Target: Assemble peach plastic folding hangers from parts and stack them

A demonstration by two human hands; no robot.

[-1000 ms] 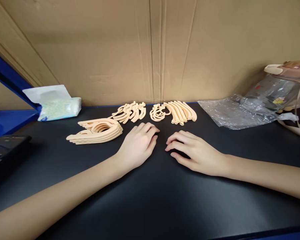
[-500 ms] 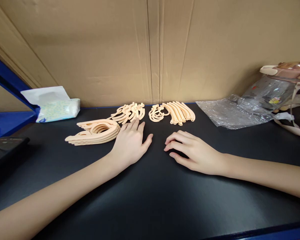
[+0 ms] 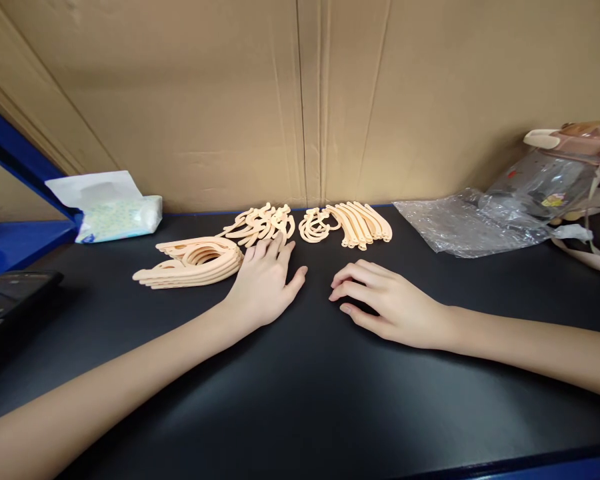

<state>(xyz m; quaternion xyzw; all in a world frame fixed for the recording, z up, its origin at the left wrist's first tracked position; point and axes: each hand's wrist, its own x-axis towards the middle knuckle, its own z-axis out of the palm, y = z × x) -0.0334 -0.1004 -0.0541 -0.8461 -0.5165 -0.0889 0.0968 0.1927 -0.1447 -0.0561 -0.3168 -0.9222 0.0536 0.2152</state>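
Observation:
My left hand [image 3: 264, 280] lies palm down with its fingers stretched toward a loose pile of beige curved plastic pieces [image 3: 257, 225]. Its fingertips reach the near edge of that pile, and what lies under them is hidden. Just left of this hand is a stack of beige folding-hanger-like parts [image 3: 195, 267]. My right hand [image 3: 387, 300] rests on the black tabletop, fingers bent and apart, holding nothing. Beyond it are a row of beige curved arms [image 3: 361, 225] and a small heap of beige hook pieces [image 3: 314, 227].
At the back left sits a tissue pack [image 3: 117, 217], with a dark device [image 3: 15, 300] at the left edge. A clear plastic bag [image 3: 463, 227] and a transparent bottle with a strap [image 3: 547, 183] stand at the right. Cardboard [image 3: 205, 100] walls off the back.
My left fingers are spread more widely at the pile, and a few pieces there have shifted slightly right. My right hand looks still; the view has moved a little.

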